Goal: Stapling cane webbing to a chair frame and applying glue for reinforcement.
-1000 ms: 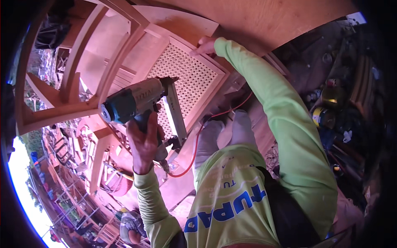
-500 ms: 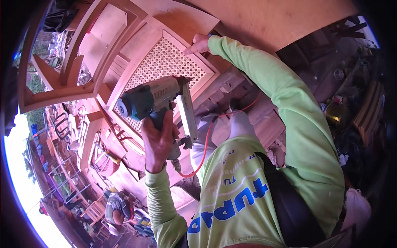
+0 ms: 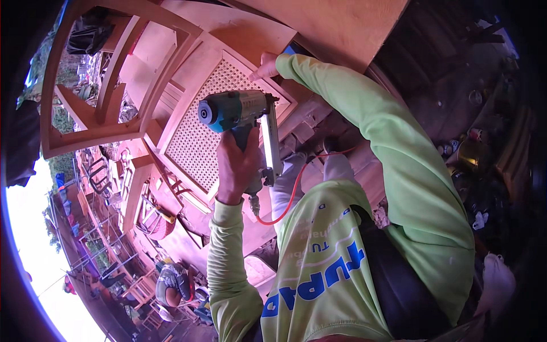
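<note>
Checking clearance around the cane panel, I find a curved wooden frame crowding its left side, a plywood sheet beyond its upper right, and looser room to its right. I have the left hand wrapped round the handle of the nail gun in front of the panel, while the right hand has fingers at the panel's upper right edge, pinching or merely resting, I can't tell. Lower left of the panel, scattered wood and a person fill the background.
</note>
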The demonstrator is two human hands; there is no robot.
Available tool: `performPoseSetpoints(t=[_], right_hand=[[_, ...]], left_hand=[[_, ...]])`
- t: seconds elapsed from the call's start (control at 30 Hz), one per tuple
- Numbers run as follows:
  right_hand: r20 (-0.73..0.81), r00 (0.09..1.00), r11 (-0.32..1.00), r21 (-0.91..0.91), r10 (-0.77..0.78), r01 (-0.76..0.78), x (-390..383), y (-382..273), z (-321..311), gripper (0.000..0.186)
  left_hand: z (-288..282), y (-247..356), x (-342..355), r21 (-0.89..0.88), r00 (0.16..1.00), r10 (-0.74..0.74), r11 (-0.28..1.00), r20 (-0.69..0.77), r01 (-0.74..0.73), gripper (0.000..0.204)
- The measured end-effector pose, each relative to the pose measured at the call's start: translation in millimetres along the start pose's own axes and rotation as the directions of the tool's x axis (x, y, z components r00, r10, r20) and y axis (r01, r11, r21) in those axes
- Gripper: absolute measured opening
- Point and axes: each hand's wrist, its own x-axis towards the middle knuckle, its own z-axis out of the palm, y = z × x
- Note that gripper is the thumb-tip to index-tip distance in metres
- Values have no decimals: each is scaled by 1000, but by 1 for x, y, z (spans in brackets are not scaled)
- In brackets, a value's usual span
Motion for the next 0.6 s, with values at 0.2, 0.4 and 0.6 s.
performPoseSetpoints(t=[0.2,0.4,0.6], right_hand=[[106,992,997,10,70,-72,-4,-8,-8,89],[-31,999,999,51,11,-9,1,7,2,75],[73,991,993,46,109,-112,-13,-13,-5,83]], left_hand=[[6,0,3,52,1000,-4,999,21,3,27],[10,8,5,42,999,-26,999,39,24,26],[18,-2,12,126,998,-14,992,66,5,29]])
